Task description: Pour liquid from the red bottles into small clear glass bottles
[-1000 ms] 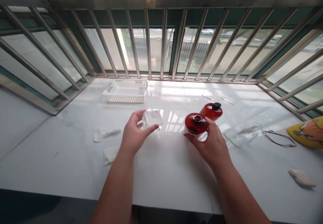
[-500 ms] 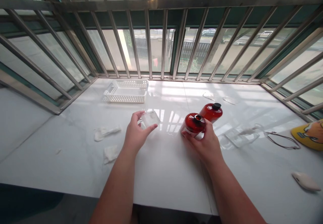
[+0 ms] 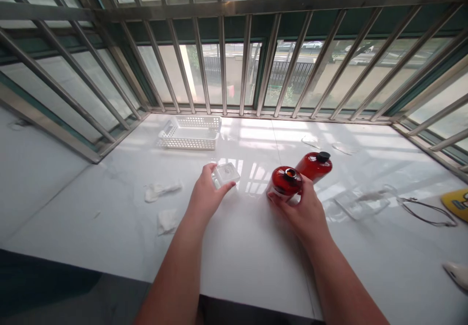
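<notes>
Between the thumb and fingers of my left hand [image 3: 207,191] is a small clear plastic box [image 3: 225,172], gripped by its sides. My right hand [image 3: 305,208] is wrapped round a red bottle [image 3: 286,181] with an uncapped, open neck. Right behind it stands a second red bottle [image 3: 315,165] with a black cap. Below and left of my left hand, a crumpled white tissue [image 3: 168,221] lies on the white tabletop [image 3: 248,252], and another white tissue [image 3: 161,191] lies a little farther off.
A white perforated basket [image 3: 190,133] stands at the back left, near the metal window bars [image 3: 243,66]. On the right are a clear plastic tray [image 3: 360,203], a looped cord [image 3: 426,212], a yellow item [image 3: 455,203] and a pale rounded object [image 3: 455,274].
The view has turned slightly left, so everything sits farther right in the picture. Both hands keep their holds on the clear box and the uncapped bottle; the box appears slightly tilted differently.
</notes>
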`<state>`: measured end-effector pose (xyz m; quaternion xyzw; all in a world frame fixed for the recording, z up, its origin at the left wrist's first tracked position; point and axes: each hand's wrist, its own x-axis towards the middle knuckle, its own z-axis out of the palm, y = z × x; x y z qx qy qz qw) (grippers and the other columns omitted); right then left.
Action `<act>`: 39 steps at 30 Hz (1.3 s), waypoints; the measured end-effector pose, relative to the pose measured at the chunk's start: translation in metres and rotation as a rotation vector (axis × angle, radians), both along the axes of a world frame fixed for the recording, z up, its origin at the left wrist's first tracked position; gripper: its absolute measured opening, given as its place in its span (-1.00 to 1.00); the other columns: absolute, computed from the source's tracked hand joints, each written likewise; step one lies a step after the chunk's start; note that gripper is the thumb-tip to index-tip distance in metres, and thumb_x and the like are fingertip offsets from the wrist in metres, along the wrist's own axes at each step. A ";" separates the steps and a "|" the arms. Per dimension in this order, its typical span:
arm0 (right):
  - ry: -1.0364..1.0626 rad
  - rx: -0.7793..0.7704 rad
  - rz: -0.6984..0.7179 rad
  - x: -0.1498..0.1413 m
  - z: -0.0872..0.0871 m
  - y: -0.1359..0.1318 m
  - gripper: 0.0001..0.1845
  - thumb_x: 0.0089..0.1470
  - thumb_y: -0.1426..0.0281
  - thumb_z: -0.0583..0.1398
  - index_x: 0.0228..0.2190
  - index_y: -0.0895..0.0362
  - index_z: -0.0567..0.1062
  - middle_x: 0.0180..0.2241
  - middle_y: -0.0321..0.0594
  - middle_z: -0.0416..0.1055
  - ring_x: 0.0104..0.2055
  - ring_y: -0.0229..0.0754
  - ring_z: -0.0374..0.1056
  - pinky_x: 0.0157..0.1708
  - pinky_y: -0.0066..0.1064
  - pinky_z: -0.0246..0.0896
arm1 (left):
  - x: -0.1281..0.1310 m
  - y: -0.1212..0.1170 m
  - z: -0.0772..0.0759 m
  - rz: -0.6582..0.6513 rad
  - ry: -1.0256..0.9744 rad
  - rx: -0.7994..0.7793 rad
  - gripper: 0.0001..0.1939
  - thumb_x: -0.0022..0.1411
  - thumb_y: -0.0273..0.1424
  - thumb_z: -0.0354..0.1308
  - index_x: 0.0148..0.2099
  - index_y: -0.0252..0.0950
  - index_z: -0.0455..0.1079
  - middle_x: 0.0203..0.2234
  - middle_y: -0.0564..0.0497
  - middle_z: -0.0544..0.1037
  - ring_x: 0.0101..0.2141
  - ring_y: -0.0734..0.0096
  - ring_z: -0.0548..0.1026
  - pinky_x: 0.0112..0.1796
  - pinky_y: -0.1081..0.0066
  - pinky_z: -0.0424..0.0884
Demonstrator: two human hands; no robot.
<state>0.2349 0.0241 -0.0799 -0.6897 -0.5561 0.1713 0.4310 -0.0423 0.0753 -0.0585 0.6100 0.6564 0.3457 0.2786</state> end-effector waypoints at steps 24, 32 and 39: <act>0.029 -0.056 0.000 -0.003 0.004 0.001 -0.12 0.02 -0.08 0.43 0.26 -0.05 0.35 0.14 -0.12 0.54 0.12 0.19 0.49 0.05 -0.02 0.41 | -0.009 -0.012 0.017 -0.015 0.224 0.073 -0.21 0.36 0.01 0.35 0.45 -0.21 0.23 0.44 -0.26 0.35 0.44 -0.19 0.27 0.39 -0.06 0.28; 0.043 -0.089 0.000 -0.005 0.008 0.002 -0.14 0.02 -0.08 0.42 0.25 -0.07 0.35 0.12 -0.18 0.54 0.04 0.09 0.50 -0.02 -0.11 0.42 | -0.042 -0.043 0.071 0.072 0.697 -0.153 -0.42 0.44 -0.06 0.23 0.31 -0.33 0.42 0.22 -0.27 0.57 0.21 -0.19 0.52 0.16 0.01 0.49; 0.061 -0.091 0.017 -0.005 0.004 0.002 -0.13 0.02 -0.06 0.43 0.26 -0.08 0.33 0.16 -0.18 0.52 0.13 0.15 0.48 0.08 -0.06 0.40 | -0.070 -0.059 0.099 0.116 0.731 -0.545 -0.49 0.43 -0.08 0.21 0.23 -0.32 0.50 0.10 -0.23 0.68 0.04 -0.13 0.65 -0.02 0.12 0.49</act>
